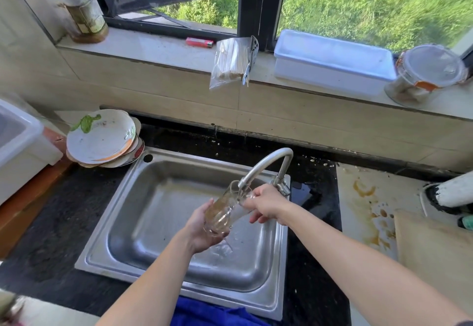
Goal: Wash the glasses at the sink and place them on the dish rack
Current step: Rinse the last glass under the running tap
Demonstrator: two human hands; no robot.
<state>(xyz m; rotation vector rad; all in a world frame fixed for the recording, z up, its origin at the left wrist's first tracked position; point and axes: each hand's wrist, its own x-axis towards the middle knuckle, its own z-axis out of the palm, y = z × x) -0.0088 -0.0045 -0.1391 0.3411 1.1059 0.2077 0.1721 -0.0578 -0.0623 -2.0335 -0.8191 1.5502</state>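
Glass [225, 210]: clear, tinged brown, faint ribbed pattern. Sink [143, 179] and tap [268, 161]: silver-grey metal. Surface [64, 210]: black, finely speckled. Stacked plates [102, 138]: white, with a green mark and orange rim stripe. Lighter [199, 42] on sill: pink-red. Jar [74, 5]: red lid, brown-stained label. Lidded box [332, 61]: white, bluish cast. Window frame [250, 2]: black. Cloth [204, 313] at near edge: bright blue. Board [368, 197] at right: cream, orange-brown stains.
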